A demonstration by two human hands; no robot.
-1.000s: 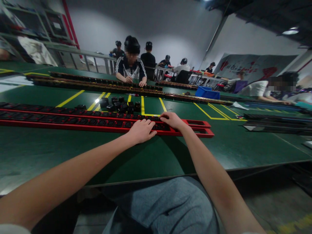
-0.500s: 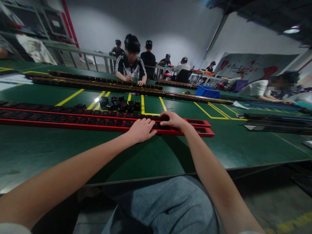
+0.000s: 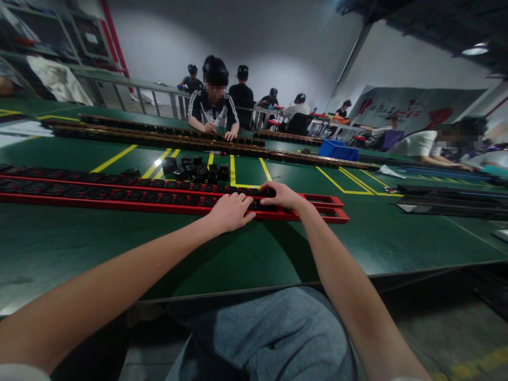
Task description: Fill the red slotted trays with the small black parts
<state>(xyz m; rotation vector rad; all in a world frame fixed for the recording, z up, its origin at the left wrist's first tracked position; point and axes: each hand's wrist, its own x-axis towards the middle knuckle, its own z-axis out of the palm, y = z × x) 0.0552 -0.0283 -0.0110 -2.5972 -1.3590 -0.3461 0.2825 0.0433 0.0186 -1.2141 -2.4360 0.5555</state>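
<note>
Two long red rails (image 3: 174,208), joined side by side and filled with black socket modules (image 3: 162,197), lie across the green table. My left hand (image 3: 230,212) rests on the near rail, fingers laid over the modules and thumb spread along the front edge. Just to its right, my right hand (image 3: 282,196) curls over the far rail, with thumb and fingers around a dark module (image 3: 268,192). The hand partly hides that module, and its seating cannot be made out. Beyond the rails, loose black modules (image 3: 194,170) sit in a heap.
Yellow tape lines (image 3: 232,172) mark the table. Farther back lie long brown-and-black strips (image 3: 159,136) and a blue bin (image 3: 338,150). Across the table a person (image 3: 214,106) works on those strips. Dark rails (image 3: 448,202) are stacked at right; the table's front edge is near my knees.
</note>
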